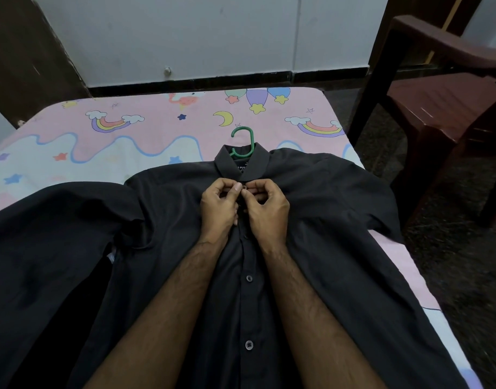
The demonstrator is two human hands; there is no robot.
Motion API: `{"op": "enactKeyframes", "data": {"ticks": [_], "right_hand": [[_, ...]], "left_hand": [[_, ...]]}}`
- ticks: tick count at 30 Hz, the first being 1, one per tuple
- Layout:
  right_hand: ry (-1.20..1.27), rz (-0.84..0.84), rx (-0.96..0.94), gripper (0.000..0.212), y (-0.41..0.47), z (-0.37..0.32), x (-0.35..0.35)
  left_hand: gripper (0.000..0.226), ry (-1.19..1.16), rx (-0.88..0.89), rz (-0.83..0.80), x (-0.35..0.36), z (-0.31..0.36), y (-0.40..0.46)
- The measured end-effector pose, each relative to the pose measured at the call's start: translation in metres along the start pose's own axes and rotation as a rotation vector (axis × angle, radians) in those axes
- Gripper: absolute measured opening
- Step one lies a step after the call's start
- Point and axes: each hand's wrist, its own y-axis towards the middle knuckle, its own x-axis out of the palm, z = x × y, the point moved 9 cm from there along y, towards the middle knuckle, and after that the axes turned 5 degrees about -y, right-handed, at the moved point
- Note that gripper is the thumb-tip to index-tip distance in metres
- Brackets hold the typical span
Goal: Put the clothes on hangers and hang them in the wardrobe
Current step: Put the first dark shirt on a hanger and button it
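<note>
Right now both hands meet at the top button (244,187) of the dark shirt (325,234), just below its collar: the left hand (219,204) pinches the placket edge from one side, the right hand (265,206) pinches the other, fingers curled, neither nearer than the other. Flat on the bed (157,130), the shirt runs lengthwise from the person toward the far wall, collar pointing away beyond the hands. Just past the hands, a green hanger (243,141) sits inside the collar, its hook poking out along the same axis. Buttoning looks unfinished.
</note>
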Motion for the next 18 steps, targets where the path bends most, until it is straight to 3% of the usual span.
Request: {"op": "enactKeyframes", "data": {"ticks": [5,9,12,14,16,18], "right_hand": [[-0.012,0.014,-0.047,0.014,0.001,0.001,-0.002],[0.231,0.165,0.068,0.019,0.012,-0.003,-0.026],[-0.021,0.254,-0.069,0.021,0.041,-0.04,-0.052],[-0.35,0.106,-0.117,0.025,0.075,-0.059,-0.04],[-0.647,-0.165,-0.059,0.042,0.106,-0.056,-0.014],[-0.701,-0.451,0.096,0.065,0.117,-0.038,0.009]], "left_hand": [[0.016,0.023,0.009,-0.012,0.001,-0.004,0.002],[0.013,0.038,0.065,0.04,-0.004,-0.005,-0.002],[0.01,0.061,0.099,0.06,-0.007,-0.004,-0.004],[0.022,0.085,0.151,0.076,-0.008,0.002,-0.007],[0.027,0.084,0.195,0.086,-0.008,0.009,-0.01],[0.029,0.095,0.202,0.082,-0.006,0.012,-0.012]]}}
